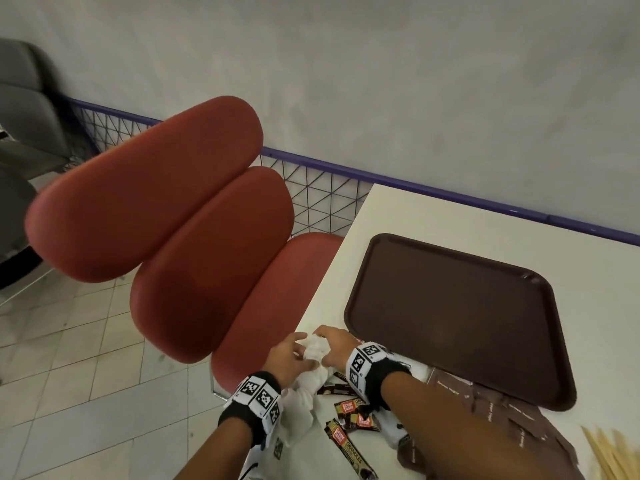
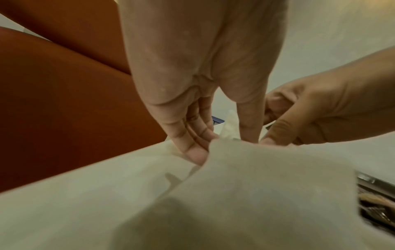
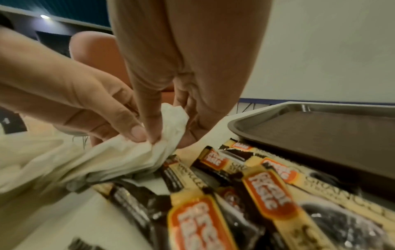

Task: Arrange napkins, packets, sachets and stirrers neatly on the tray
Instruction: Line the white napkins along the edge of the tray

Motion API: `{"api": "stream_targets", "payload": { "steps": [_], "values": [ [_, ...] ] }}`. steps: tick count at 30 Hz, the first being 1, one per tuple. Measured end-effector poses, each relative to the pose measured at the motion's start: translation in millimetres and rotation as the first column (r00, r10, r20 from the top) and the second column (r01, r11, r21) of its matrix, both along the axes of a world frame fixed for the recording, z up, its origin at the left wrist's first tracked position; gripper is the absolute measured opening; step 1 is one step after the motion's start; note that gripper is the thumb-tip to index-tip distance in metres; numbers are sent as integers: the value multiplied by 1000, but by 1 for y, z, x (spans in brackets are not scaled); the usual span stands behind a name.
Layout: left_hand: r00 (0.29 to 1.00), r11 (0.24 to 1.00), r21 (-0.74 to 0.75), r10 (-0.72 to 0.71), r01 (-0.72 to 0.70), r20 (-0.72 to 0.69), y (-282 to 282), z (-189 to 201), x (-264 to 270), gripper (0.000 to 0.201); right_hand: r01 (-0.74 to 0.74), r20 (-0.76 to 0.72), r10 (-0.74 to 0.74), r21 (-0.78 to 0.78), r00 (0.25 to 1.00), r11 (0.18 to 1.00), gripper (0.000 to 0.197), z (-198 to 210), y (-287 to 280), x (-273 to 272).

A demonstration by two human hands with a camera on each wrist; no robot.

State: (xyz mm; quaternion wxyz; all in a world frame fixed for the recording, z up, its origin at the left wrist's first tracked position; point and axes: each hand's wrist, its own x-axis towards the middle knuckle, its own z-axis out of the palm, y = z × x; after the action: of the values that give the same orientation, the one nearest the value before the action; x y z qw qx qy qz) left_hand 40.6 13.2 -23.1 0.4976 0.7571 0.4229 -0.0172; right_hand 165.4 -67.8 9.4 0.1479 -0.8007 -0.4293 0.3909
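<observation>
A: Fingers (image 3: 136,132) of both hands curled, pinching one crumpled white napkin (image 3: 169,125). Left hand (image 1: 289,358) grips its left end, right hand (image 1: 334,348) its right end, thumbs nearly touching in the right wrist view.

B: Where's the napkin?

A: At the near left corner of the white table (image 1: 360,216), right by the edge, just beside the tray's near left corner. It trails back toward the left wrist, over more loose white napkins (image 1: 298,414).

B: Tray?

A: Brown tray (image 1: 457,317), flat on the table, nothing on it. Right hand is just beside its corner, not touching as far as the head view shows.

B: Other task items?

A: Coffee sachets (image 3: 265,191), black, cream and orange, in a loose overlapping pile on the table under the right wrist, near the tray's near edge. Brown packets (image 1: 502,410) scattered right of the right forearm, some touching the tray rim. Wooden stirrers (image 1: 609,452) at the far right bottom, blurred, count unclear.

B: Anything else?

A: Red padded chair (image 1: 180,216) left of the table, purple railing (image 1: 450,192) along the grey wall (image 1: 415,81), tiled floor (image 1: 86,358). Marker bands on both wrists.
</observation>
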Motion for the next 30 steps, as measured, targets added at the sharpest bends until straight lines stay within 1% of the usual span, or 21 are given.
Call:
{"api": "stream_targets", "payload": {
  "steps": [2, 4, 7, 9, 11, 13, 16, 17, 18, 19, 20, 22, 23, 26, 28, 30],
  "values": [
    [999, 999, -32, 16, -14, 48, 3, -2, 0, 57, 32, -24, -30, 58, 999, 998, 36, 3, 1, 4],
    [993, 996, -86, 38, -29, 109, 8, -4, 0, 56, 36, -36, -32, 105, 999, 994, 34, 9, 3, 14],
    [976, 988, -128, 105, -82, 189, 20, -2, 2, 74, 14, -23, -12, 124, 1000, 992, 36, 22, 2, 33],
    [967, 985, -134, 135, -108, 216, 27, 2, 7, 79, 2, -26, 1, 118, 1000, 993, 37, 29, 1, 46],
    [961, 986, -142, 119, -86, 249, 28, 14, 17, 85, -29, -30, 32, 97, 999, 995, 38, 34, -1, 55],
    [961, 983, -181, 58, -8, 271, 24, 30, 30, 91, -47, -61, 53, 91, 997, 995, 39, 38, -3, 62],
    [956, 948, -306, 10, 84, 294, 12, 48, 49, 68, -31, -165, 50, 117, 985, 993, 40, 47, -5, 68],
    [954, 925, -364, 5, 109, 301, 9, 51, 55, 68, -21, -203, 48, 134, 978, 991, 40, 50, -6, 71],
    [951, 886, -443, 9, 135, 308, 5, 54, 60, 69, -7, -236, 42, 150, 971, 989, 39, 54, -7, 73],
    [950, 835, -528, 20, 155, 310, 1, 56, 65, 64, 13, -266, 33, 170, 963, 985, 38, 59, -8, 76],
    [948, 779, -604, 38, 169, 315, -3, 59, 68, 56, 40, -291, 17, 189, 957, 981, 38, 62, -8, 79],
    [948, 688, -704, 73, 177, 310, -10, 64, 73, 38, 107, -324, -27, 232, 946, 967, 39, 67, -11, 85],
    [947, 659, -731, 85, 180, 310, -12, 67, 74, 34, 145, -328, -55, 256, 943, 956, 39, 67, -13, 87],
    [936, 610, -774, 144, 171, 320, -15, 70, 75, 31, 267, -346, -144, 340, 927, 902, 43, 65, -20, 90],
    [924, 611, -778, 194, 148, 329, -14, 70, 75, 31, 353, -349, -214, 408, 912, 842, 41, 63, -26, 93],
    [897, 629, -770, 273, 107, 347, -13, 68, 75, 27, 425, -349, -280, 468, 894, 775, 36, 63, -32, 96]
  ]
}}
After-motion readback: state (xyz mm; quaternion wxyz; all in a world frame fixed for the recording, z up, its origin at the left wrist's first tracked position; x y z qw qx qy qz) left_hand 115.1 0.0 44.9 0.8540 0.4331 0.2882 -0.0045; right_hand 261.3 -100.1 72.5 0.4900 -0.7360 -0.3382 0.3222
